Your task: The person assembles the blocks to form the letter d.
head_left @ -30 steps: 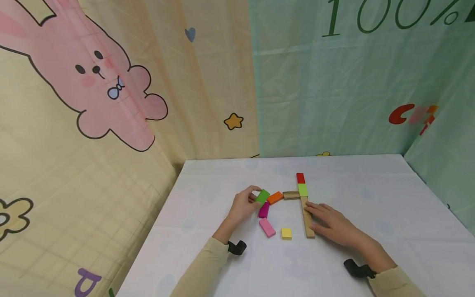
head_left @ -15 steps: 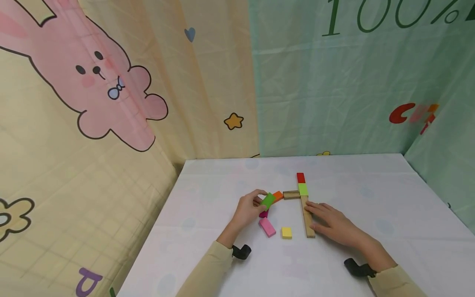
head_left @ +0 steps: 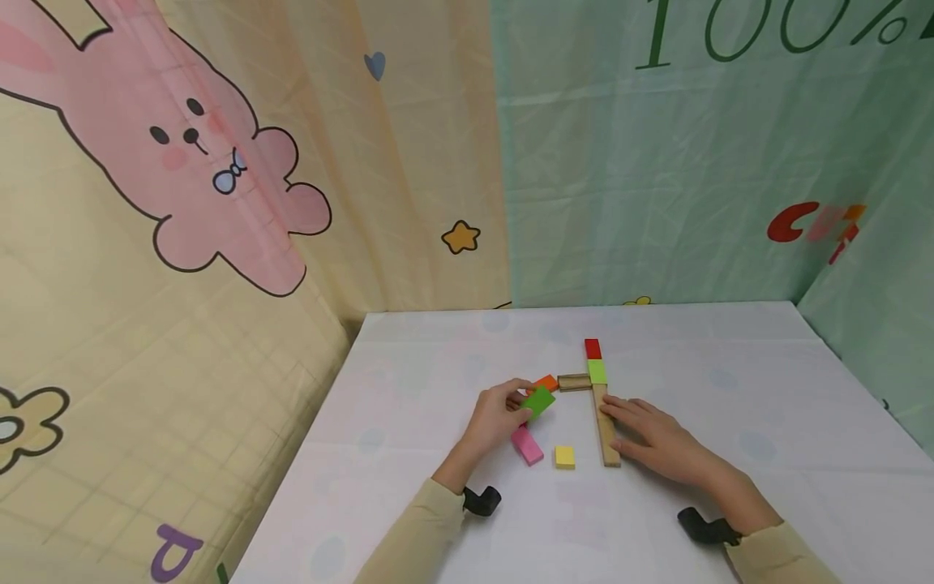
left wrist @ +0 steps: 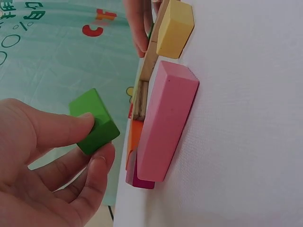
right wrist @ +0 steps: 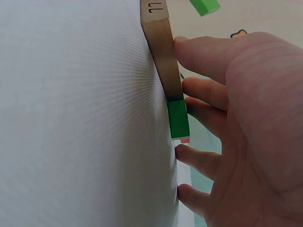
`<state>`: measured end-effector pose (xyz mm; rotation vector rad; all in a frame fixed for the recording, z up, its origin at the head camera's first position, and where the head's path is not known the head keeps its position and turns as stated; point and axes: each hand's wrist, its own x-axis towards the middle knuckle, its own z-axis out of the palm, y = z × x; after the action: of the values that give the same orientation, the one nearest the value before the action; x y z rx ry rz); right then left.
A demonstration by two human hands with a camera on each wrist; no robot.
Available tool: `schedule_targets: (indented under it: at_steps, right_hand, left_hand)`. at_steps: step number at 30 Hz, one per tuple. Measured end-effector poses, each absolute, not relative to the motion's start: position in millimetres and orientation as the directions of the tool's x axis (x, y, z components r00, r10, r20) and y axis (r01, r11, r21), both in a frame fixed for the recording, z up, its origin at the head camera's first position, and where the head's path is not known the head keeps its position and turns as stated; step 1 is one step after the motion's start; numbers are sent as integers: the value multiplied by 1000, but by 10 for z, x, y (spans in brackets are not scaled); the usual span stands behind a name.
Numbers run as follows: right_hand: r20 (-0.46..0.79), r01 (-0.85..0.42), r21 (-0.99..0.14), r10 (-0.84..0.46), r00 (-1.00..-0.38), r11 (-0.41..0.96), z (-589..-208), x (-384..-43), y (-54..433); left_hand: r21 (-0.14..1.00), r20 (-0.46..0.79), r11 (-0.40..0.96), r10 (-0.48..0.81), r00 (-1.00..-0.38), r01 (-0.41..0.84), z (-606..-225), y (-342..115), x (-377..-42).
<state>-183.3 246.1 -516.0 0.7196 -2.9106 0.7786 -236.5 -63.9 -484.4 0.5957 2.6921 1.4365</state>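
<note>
My left hand [head_left: 499, 419] pinches a green block [left wrist: 97, 118] between thumb and fingers, held up above the table. Beneath and beside it lie an orange block [head_left: 546, 382], a magenta block [left wrist: 143, 178] mostly hidden in the head view, and a pink block [head_left: 527, 445]. My right hand [head_left: 660, 438] lies with relaxed fingers along the right side of a long wooden strip [head_left: 606, 430], its fingertips touching the strip. In the right wrist view, another green block [right wrist: 179, 119] adjoins the wood close to those fingers.
A short grooved brown block [head_left: 573, 382] bridges the orange block and the upright row. A lime block [head_left: 597, 371] and a red block [head_left: 593, 349] continue that row at the far end. A yellow block [head_left: 564, 457] sits apart on the white table [head_left: 584, 535]; printed curtains stand behind.
My left hand has moved right and slightly nearer with the green block, which has turned and now covers the magenta block in the head view. The right hand stays put.
</note>
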Motion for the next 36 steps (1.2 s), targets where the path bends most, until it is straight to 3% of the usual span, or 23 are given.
schedule_targets:
  at_steps: [36]
  right_hand:
    - [168, -452, -470, -426, -889, 758, -5125, -1846, 2458]
  left_hand:
    - [750, 117, 533, 476, -871, 392, -4993, -437, -2223]
